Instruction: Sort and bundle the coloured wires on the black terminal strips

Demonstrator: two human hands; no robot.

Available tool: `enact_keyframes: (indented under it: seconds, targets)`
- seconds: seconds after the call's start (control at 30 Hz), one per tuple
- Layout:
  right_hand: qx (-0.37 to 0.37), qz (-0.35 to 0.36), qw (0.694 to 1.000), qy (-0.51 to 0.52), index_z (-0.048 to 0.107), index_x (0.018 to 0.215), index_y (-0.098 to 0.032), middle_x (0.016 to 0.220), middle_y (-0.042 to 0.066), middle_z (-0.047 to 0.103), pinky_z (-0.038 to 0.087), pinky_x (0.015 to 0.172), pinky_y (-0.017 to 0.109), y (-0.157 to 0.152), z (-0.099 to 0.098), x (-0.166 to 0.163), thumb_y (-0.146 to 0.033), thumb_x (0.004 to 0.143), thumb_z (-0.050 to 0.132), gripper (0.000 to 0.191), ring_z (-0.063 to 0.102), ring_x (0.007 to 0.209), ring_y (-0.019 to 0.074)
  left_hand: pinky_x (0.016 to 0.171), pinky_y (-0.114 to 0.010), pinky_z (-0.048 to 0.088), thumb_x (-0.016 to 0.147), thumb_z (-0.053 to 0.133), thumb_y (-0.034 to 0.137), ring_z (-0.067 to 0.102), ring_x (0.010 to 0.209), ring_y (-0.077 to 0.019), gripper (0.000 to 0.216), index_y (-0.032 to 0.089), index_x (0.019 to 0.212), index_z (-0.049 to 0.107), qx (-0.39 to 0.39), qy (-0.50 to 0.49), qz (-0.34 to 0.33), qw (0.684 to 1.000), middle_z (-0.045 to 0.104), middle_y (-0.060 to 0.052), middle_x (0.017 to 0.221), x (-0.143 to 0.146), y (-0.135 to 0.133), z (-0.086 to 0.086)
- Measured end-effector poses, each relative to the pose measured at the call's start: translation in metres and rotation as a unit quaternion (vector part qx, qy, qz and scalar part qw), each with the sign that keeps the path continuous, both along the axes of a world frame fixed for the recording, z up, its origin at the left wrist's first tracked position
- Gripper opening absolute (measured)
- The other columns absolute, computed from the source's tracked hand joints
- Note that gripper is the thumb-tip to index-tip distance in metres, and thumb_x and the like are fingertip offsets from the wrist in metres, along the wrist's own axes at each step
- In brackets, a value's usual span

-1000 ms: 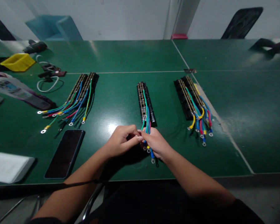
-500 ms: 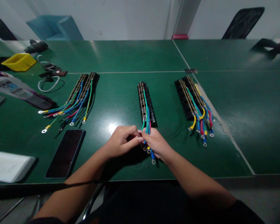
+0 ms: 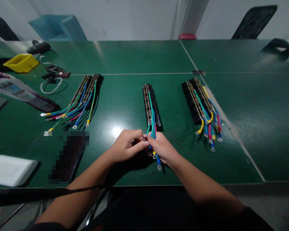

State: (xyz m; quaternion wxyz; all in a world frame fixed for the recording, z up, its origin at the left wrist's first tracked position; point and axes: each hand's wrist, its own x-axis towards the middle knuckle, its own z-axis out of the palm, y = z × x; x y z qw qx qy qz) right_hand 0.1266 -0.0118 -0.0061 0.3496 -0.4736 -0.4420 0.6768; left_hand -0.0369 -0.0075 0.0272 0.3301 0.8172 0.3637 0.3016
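Note:
A black terminal strip (image 3: 151, 104) lies in the middle of the green table (image 3: 125, 57), with coloured wires (image 3: 152, 123) running from it toward me. My right hand (image 3: 162, 147) is closed round the wire ends, whose ring lugs (image 3: 159, 166) stick out below my fingers. My left hand (image 3: 126, 146) meets it from the left, fingertips pinched on one of those wires. Which wire it pinches is hidden by the fingers.
Two wired terminal strips (image 3: 86, 91) lie at the left, two more (image 3: 196, 98) at the right. A dark phone (image 3: 68, 157) and a white pad (image 3: 11, 170) sit near the front edge. A yellow bin (image 3: 21, 62), white cable (image 3: 51, 86) and packet (image 3: 19, 93) are far left.
Both hands have stayed at the wire ends, with only slight finger movement. The view has shifted a little.

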Motion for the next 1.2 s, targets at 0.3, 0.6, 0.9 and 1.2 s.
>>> enact_keyframes:
  seconds: [0.3,0.6,0.9,1.2]
  targets:
    - [-0.058,0.014,0.998,0.036,0.05,0.07,-0.018,0.05,-0.005,0.05,0.039,0.039,0.021,0.001,0.002,0.001,-0.039,0.078,0.064,0.027,0.048,0.041,0.0093,0.058,-0.02,0.04,0.087,0.059,0.027,0.058,0.059,-0.0083,0.018,0.015,0.074,0.062,-0.05,-0.016,-0.042,0.998,0.066,0.0,0.066,-0.006,-0.002,0.009]
    - [-0.074,-0.024,0.989,0.125,0.05,0.061,-0.016,0.044,-0.004,0.051,0.035,0.04,0.02,0.004,-0.001,0.002,-0.039,0.075,0.068,0.032,0.046,0.037,0.007,0.049,-0.019,0.043,0.086,0.057,0.039,0.054,0.053,-0.0085,0.027,0.015,0.077,0.05,-0.332,-0.042,-0.017,0.942,0.057,0.003,0.064,-0.006,0.001,0.004]
    - [-0.115,-0.022,0.976,0.185,0.05,0.068,-0.016,0.045,-0.006,0.05,0.037,0.039,0.019,0.006,0.0,0.005,-0.036,0.074,0.072,0.03,0.048,0.037,0.007,0.055,-0.02,0.041,0.089,0.053,0.035,0.054,0.059,-0.0093,0.023,0.014,0.08,0.058,-0.262,0.059,-0.085,0.959,0.058,0.001,0.068,-0.012,0.005,0.001]
    - [-0.133,-0.038,0.976,0.165,0.05,0.068,-0.016,0.045,-0.006,0.051,0.037,0.036,0.016,0.008,0.005,0.008,-0.035,0.076,0.071,0.029,0.047,0.035,0.0058,0.054,-0.021,0.034,0.092,0.048,0.037,0.049,0.056,-0.0086,0.03,0.014,0.076,0.06,-0.131,0.098,-0.073,0.984,0.058,0.002,0.063,-0.008,0.003,0.011]
